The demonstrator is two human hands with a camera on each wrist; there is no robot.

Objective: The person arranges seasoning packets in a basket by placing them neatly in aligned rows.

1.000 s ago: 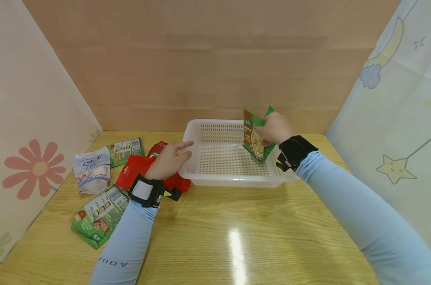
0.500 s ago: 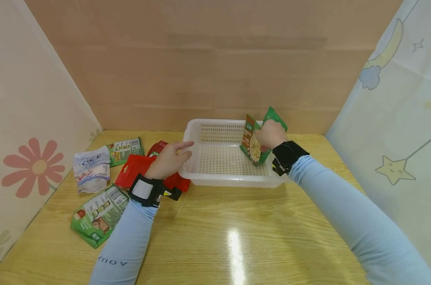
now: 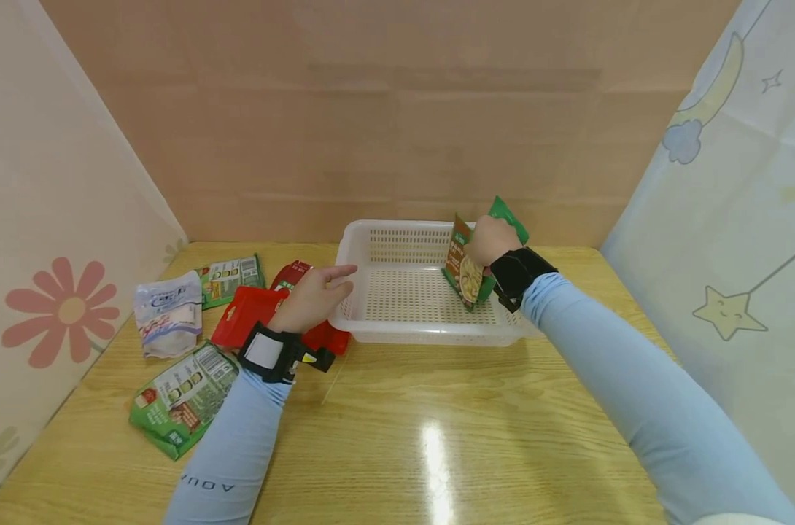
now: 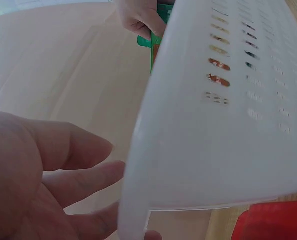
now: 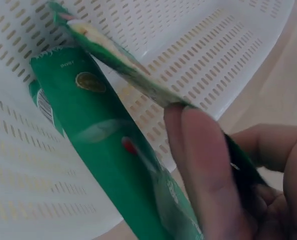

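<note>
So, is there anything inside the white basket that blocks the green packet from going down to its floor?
Nothing visible does. The right hand holds the green packet upright inside the white basket, whose floor is bare below it.

You wear long, pale blue sleeves on both arms, snug to the wrist — the left sleeve point(image 3: 230, 445) carries small dark lettering near the forearm, reading "AQUA" upside down from the head view. A black strap wraps each wrist: the left strap point(image 3: 269, 354) shows a white patch and a small yellow mark, the right strap point(image 3: 517, 271) is plain black. Both hands are bare.
</note>
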